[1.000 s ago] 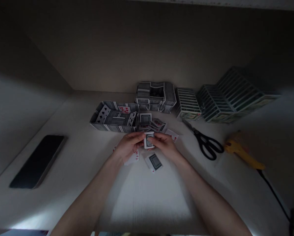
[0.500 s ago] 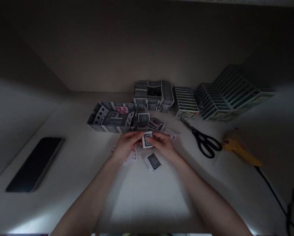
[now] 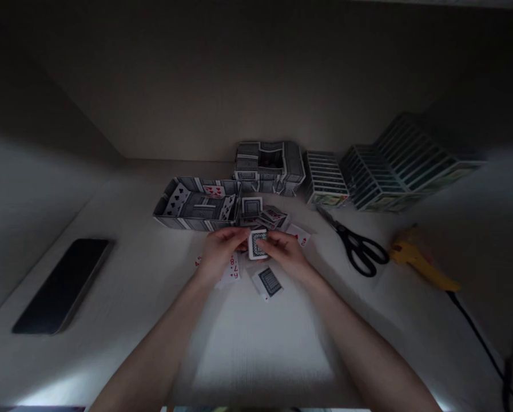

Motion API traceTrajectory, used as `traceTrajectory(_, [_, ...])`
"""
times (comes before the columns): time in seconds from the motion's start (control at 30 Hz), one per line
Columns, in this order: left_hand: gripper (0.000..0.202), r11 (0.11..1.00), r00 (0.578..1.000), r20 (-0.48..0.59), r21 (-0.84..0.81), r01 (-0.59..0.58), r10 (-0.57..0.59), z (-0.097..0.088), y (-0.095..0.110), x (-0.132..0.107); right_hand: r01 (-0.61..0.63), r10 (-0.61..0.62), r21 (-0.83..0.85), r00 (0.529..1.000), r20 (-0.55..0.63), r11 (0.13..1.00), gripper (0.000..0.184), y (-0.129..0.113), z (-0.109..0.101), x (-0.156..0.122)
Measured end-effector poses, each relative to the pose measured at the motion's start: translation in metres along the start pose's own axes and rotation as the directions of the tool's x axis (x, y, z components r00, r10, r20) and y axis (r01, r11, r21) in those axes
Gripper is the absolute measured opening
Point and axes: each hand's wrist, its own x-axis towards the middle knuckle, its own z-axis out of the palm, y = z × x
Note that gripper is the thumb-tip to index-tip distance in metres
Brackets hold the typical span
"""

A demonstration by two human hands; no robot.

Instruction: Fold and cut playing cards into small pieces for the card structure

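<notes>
Between my two hands is a playing card [image 3: 257,243], its dark patterned back facing up; whether it is one card or a small stack I cannot tell. My left hand [image 3: 221,252] pinches its left edge. From the right, my right hand [image 3: 287,249] grips it with the thumb lying on its back. Face-up red-number cards [image 3: 231,271] lie partly under my left hand. Nearer to me rests a patterned-back card piece [image 3: 269,282]. Just beyond my hands are loose, partly folded cards [image 3: 273,216], and a red-suited card [image 3: 299,234] lies beside my right hand.
An open box made of cards [image 3: 196,223] stands behind my left hand, and a second card-built structure [image 3: 269,171] sits at the back. Card stacks [image 3: 327,177] are farther right. Black scissors [image 3: 359,249], a yellow glue gun [image 3: 423,266] with a cord, and a phone [image 3: 63,286] flank my arms.
The view has shifted very slightly. Both hands keep their hold on the card in nearly the same place, and the other things lie as before.
</notes>
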Motion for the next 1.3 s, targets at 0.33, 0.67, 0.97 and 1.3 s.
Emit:
traceTrajectory(0.33, [0.028, 0.991, 0.995, 0.005, 0.097, -0.096, 0.096, 0.001, 0.000, -0.002, 0.052, -0.055, -0.057, 0.997, -0.054, 0.997, 0.029, 0.004, 0.003, 0.001])
traceTrajectory(0.67, [0.026, 0.985, 0.993, -0.016, 0.130, -0.111, 0.114, 0.000, 0.002, -0.004, 0.019, -0.021, -0.063, 0.999, -0.027, 0.998, 0.030, -0.002, 0.003, -0.001])
traceTrajectory(0.97, [0.025, 0.995, 0.996, -0.051, 0.072, -0.069, 0.073, 0.000, 0.003, -0.003, 0.000, -0.001, -0.018, 0.999, -0.033, 1.000, 0.025, -0.003, 0.003, -0.002])
traceTrajectory(1.3, [0.030, 0.988, 0.990, 0.067, 0.090, -0.126, 0.121, 0.001, 0.001, -0.007, -0.021, 0.023, 0.039, 0.999, -0.046, 0.999, 0.026, -0.005, 0.000, -0.001])
